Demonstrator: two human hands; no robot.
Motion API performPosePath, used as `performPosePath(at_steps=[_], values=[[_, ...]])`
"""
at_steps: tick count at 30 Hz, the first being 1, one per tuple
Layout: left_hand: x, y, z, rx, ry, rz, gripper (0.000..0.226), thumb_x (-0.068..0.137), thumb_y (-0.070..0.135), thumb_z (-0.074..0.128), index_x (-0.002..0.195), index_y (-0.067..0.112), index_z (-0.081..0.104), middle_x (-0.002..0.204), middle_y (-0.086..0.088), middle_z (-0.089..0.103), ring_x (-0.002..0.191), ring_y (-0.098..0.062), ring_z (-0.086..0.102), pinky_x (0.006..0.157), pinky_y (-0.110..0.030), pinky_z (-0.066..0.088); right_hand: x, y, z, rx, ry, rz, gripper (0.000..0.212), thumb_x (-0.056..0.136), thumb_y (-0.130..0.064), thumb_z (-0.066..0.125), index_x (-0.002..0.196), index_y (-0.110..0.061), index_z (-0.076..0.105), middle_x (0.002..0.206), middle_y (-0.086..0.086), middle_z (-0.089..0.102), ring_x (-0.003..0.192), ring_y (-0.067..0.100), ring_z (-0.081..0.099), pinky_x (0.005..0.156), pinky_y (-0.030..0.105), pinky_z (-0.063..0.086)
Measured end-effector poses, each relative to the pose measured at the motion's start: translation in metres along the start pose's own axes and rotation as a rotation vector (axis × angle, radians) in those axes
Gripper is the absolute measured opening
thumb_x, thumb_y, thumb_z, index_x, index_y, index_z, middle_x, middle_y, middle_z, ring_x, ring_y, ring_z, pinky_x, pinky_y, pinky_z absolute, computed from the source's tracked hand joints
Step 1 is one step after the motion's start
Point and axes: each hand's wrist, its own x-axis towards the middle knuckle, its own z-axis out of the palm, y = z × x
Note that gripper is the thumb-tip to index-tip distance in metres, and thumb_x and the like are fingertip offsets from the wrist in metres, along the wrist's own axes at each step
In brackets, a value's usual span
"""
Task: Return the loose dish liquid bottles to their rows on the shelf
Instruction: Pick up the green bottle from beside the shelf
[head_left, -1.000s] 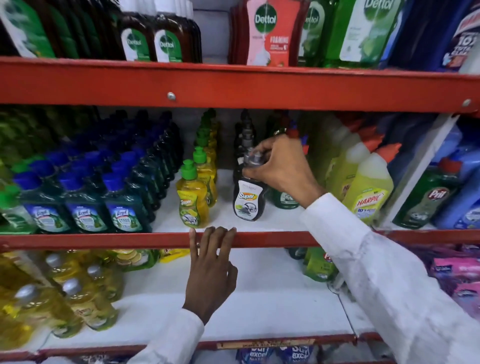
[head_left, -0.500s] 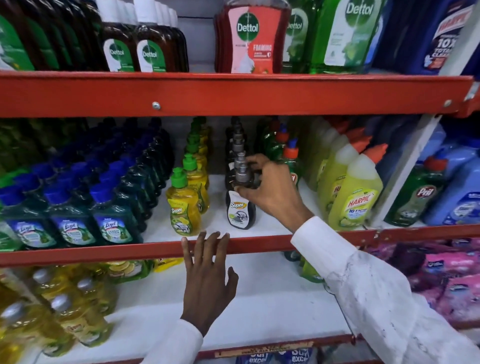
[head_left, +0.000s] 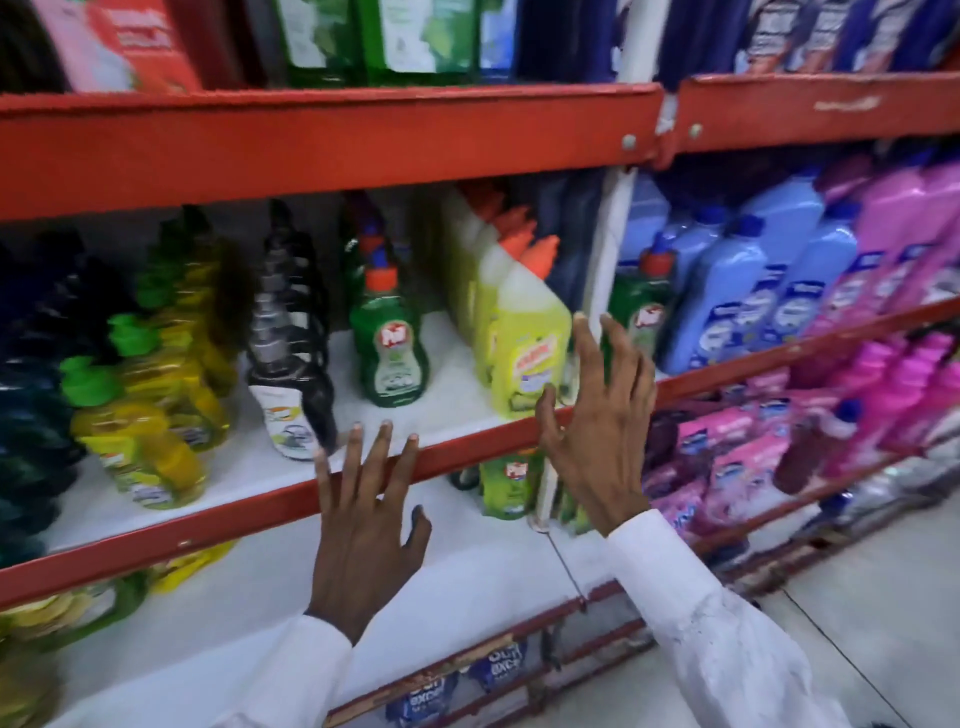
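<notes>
On the middle shelf (head_left: 260, 512) stand rows of dish liquid: yellow bottles with green caps (head_left: 140, 441), a black bottle row (head_left: 288, 374), and green Pril bottles (head_left: 389, 343). My left hand (head_left: 366, 519) rests open, fingers on the shelf's red front edge below the black row. My right hand (head_left: 597, 415) hovers open and empty in front of the yellow Harpic bottles (head_left: 524, 338), near the white upright post. A lone green Pril bottle (head_left: 639, 317) stands right of the post among blue bottles. The view is blurred.
Dark blue-green bottles fill the far left. Blue (head_left: 737, 291) and pink bottles (head_left: 904, 234) line the right bay. More Pril bottles (head_left: 506, 483) stand on the lower shelf behind the post. Dettol packs sit on the top shelf. Grey floor lies at the lower right.
My right hand let go of the black bottle's cap and moved right, in front of the Harpic bottles. The view swung to the right. My left hand stayed on the shelf edge.
</notes>
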Motion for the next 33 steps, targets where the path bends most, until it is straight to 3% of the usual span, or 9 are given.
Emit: performPosePath(at_steps=[4,11,17,21,26,30,33], values=[[0.002,0.005,0.010,0.085,0.010,-0.021,0.076,0.082,0.033,0.059,0.153,0.018,0.037,0.163,-0.013,0.034,0.155,-0.038,0.019,0.121,-0.071,0.014,0.021,0.049,0.013,0.072,0.091,0.212,0.074,0.086,-0.019,0.058,0.152,-0.011,0.028,0.154,0.019,0.035,0.137,0.037,0.036,0.115,0.047,0.030],[0.000,0.006,0.009,0.128,0.011,-0.027,0.078,0.082,0.035,0.054,0.155,0.019,0.033,0.163,-0.011,0.034,0.154,-0.036,0.022,0.122,-0.068,0.015,0.055,0.092,0.050,0.167,-0.058,0.453,0.095,0.086,-0.039,0.068,0.154,0.000,0.014,0.152,0.027,0.036,0.141,0.042,0.034,0.119,0.050,0.027],[0.000,0.007,0.008,0.127,0.012,-0.030,0.076,0.082,0.035,0.051,0.154,0.018,0.035,0.160,-0.012,0.039,0.152,-0.037,0.026,0.121,-0.067,0.018,0.068,0.099,0.059,0.273,0.001,0.556,0.096,0.075,-0.047,0.081,0.143,0.000,0.034,0.140,0.022,0.053,0.127,0.037,0.053,0.107,0.051,0.046],[-0.001,0.006,0.007,0.139,-0.008,-0.022,0.078,0.081,0.035,0.052,0.155,0.019,0.034,0.161,-0.012,0.038,0.152,-0.037,0.026,0.121,-0.068,0.019,0.061,0.087,0.038,0.327,0.134,0.557,0.097,0.078,-0.052,0.077,0.147,-0.002,0.030,0.146,0.020,0.049,0.133,0.034,0.049,0.113,0.049,0.041],[0.000,0.006,0.003,0.092,-0.023,-0.033,0.078,0.082,0.037,0.053,0.156,0.020,0.031,0.161,-0.010,0.037,0.153,-0.036,0.026,0.123,-0.064,0.017,0.062,0.052,-0.011,0.445,0.300,0.508,0.095,0.075,-0.060,0.076,0.143,-0.008,0.035,0.137,0.011,0.057,0.122,0.024,0.058,0.102,0.045,0.051],[-0.004,0.001,-0.002,0.016,-0.004,-0.034,0.074,0.084,0.033,0.055,0.153,0.017,0.035,0.158,-0.011,0.042,0.150,-0.034,0.030,0.124,-0.061,0.021,0.045,0.002,-0.037,0.504,0.245,0.383,0.092,0.073,-0.058,0.079,0.141,-0.009,0.039,0.134,0.009,0.061,0.120,0.024,0.062,0.098,0.043,0.053],[-0.010,-0.009,-0.006,-0.046,0.018,-0.044,0.071,0.086,0.030,0.057,0.152,0.015,0.037,0.156,-0.011,0.044,0.149,-0.032,0.033,0.126,-0.053,0.020,0.026,-0.041,-0.032,0.537,0.061,0.312,0.089,0.070,-0.058,0.080,0.138,-0.015,0.041,0.128,0.006,0.064,0.115,0.024,0.063,0.095,0.040,0.054]])
